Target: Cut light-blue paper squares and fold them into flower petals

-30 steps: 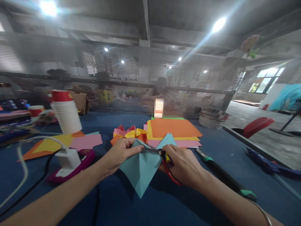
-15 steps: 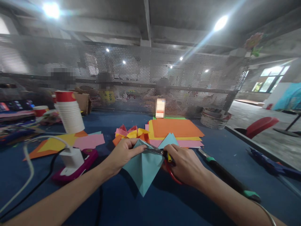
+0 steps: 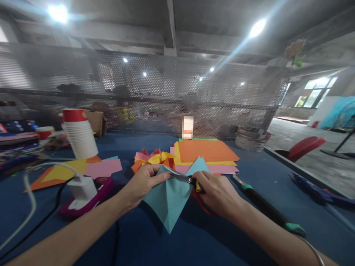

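Note:
A folded light blue paper (image 3: 169,203) hangs point-down at the centre, pinched near its top by my left hand (image 3: 148,181) between thumb and fingers. Red-handled scissors (image 3: 181,177) are held in my right hand (image 3: 216,190); their blades lie along the paper's upper edge and reach toward my left thumb. A small yellow piece (image 3: 198,186) shows on the scissors beside my right fingers. Behind the hands rises another light blue paper point (image 3: 199,166). Folded pink, yellow and orange paper pieces (image 3: 154,158) lie just beyond my left hand.
Coloured sheets (image 3: 208,150) are stacked behind the hands. At left stand paper cups (image 3: 80,138) and a magenta power strip (image 3: 104,188) with a white plug and cables. A black-green tool (image 3: 266,205) and a blue tool (image 3: 313,190) lie at right. A perforated screen (image 3: 161,88) stands behind.
The scissor blades look closer together than before, and the red handles have drawn in under my right hand. My left hand keeps its pinch on the paper. The view has shifted slightly.

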